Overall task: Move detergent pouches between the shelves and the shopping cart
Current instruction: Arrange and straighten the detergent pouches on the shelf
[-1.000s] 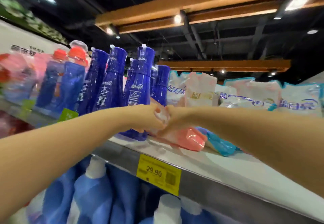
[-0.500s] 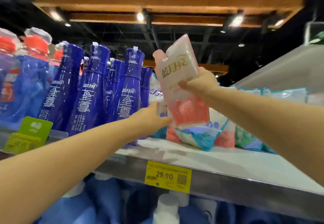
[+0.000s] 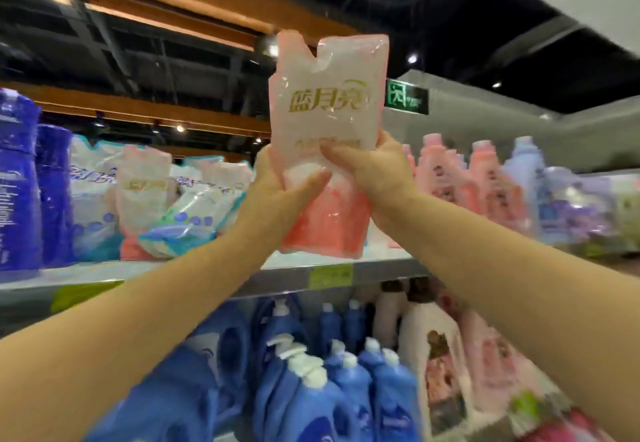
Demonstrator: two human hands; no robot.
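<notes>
A pink and white detergent pouch (image 3: pixel 329 105) with gold lettering is held upright in front of the upper shelf (image 3: pixel 377 268). My left hand (image 3: pixel 277 188) grips its left side with the thumb across the front. My right hand (image 3: pixel 377 175) grips its right side, fingers curled over the front. Several more pouches (image 3: pixel 180 206), pink, blue and teal, stand and lean on the shelf to the left. No shopping cart is in view.
Tall dark blue bottles (image 3: pixel 20 185) stand at the shelf's left end, pink and lilac bottles (image 3: pixel 485 182) at its right. Below are blue pump bottles (image 3: pixel 329 382) and white and pink jugs (image 3: pixel 443 365). Yellow price tags (image 3: pixel 330 277) line the shelf edge.
The pouch came up off the shelf and is raised higher. My left hand has joined my right on it. The view has swung to the right along the shelf.
</notes>
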